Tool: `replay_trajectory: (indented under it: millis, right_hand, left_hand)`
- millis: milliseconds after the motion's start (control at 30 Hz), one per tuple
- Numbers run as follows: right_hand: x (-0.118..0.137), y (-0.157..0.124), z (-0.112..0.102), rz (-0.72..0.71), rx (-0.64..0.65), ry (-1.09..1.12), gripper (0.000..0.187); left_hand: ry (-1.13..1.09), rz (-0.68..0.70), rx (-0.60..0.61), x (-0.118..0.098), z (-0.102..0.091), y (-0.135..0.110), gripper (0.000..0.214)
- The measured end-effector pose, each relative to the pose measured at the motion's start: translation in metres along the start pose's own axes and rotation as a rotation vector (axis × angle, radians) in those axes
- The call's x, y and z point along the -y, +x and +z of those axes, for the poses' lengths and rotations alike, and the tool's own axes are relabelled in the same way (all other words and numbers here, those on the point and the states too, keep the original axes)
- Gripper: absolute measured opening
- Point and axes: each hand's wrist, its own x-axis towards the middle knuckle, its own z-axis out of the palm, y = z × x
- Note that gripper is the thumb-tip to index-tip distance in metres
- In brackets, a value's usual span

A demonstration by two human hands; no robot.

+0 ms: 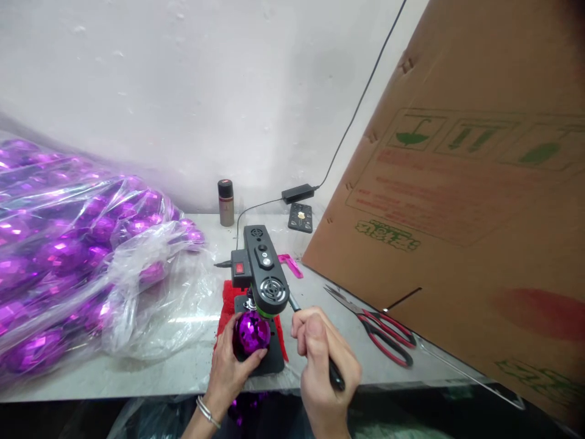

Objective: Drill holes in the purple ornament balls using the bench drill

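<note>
My left hand (231, 360) is wrapped around a shiny purple faceted ball (254, 333), with the thumb at its lower right and the fingers on its left side. The ball sits over the dark base plate (270, 358) of a small black bench machine (260, 259), close under the machine's round head. Whether the ball touches the head is not clear. My right hand (326, 366) is closed in a fist around a lever with a black handle (337, 375). The lever's metal rod (294, 302) runs up toward the machine's right side. A red switch (239, 267) shows on the machine's left.
A clear plastic bag of purple balls (64, 256) fills the left side. A large cardboard box (448, 183) leans in from the right, near red-handled scissors (379, 329). Behind stand a bottle (225, 204), a power adapter (298, 193) and a dark flat case (300, 218). Red cloth (225, 314) lies underneath the machine.
</note>
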Motion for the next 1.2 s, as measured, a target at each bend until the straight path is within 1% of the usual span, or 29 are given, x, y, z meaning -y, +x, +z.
replay_trajectory:
  millis: [67,133,233,333,433,500,633,800,1000,1100,1200]
  right_hand:
    - [0.0,-0.001,0.0,-0.004,0.0,-0.009,0.041]
    - [0.0,-0.001,-0.001,-0.002,0.0,-0.015,0.04]
    - [0.0,-0.002,-0.001,0.0,-0.002,-0.016,0.039]
    - [-0.001,-0.004,-0.001,-0.001,-0.004,-0.018,0.039]
    - [-0.002,-0.004,-0.001,-0.006,-0.009,-0.012,0.04]
    - [-0.002,-0.004,-0.001,-0.008,-0.007,-0.004,0.04]
    - [-0.001,-0.004,-0.003,-0.003,-0.003,0.004,0.041]
    - [-0.005,-0.007,-0.004,0.001,-0.008,0.012,0.039]
    - [-0.017,-0.023,-0.004,-0.011,-0.052,0.015,0.039]
    - [-0.024,-0.032,-0.002,-0.019,-0.091,0.029,0.039]
    - [-0.027,-0.036,0.001,-0.027,-0.119,0.037,0.041]
  left_hand:
    - [0.05,0.046,-0.024,0.001,0.004,-0.002,0.077]
    - [0.068,0.102,-0.02,0.0,0.006,-0.003,0.074]
    - [0.083,0.164,0.019,-0.003,0.004,-0.003,0.071]
    - [0.095,0.182,0.069,-0.005,0.0,-0.001,0.07]
    - [0.097,0.163,0.109,-0.005,-0.003,0.001,0.073]
    - [0.101,0.137,0.104,-0.006,-0.002,0.004,0.074]
    - [0.092,0.095,0.093,-0.009,0.005,0.01,0.075]
    - [0.016,0.057,0.134,-0.009,0.014,0.015,0.081]
    - [0.025,0.032,0.171,-0.003,0.013,0.015,0.085]
    - [0.029,0.036,0.168,-0.002,0.014,0.015,0.084]
    - [0.026,0.061,0.152,0.001,0.017,0.014,0.083]
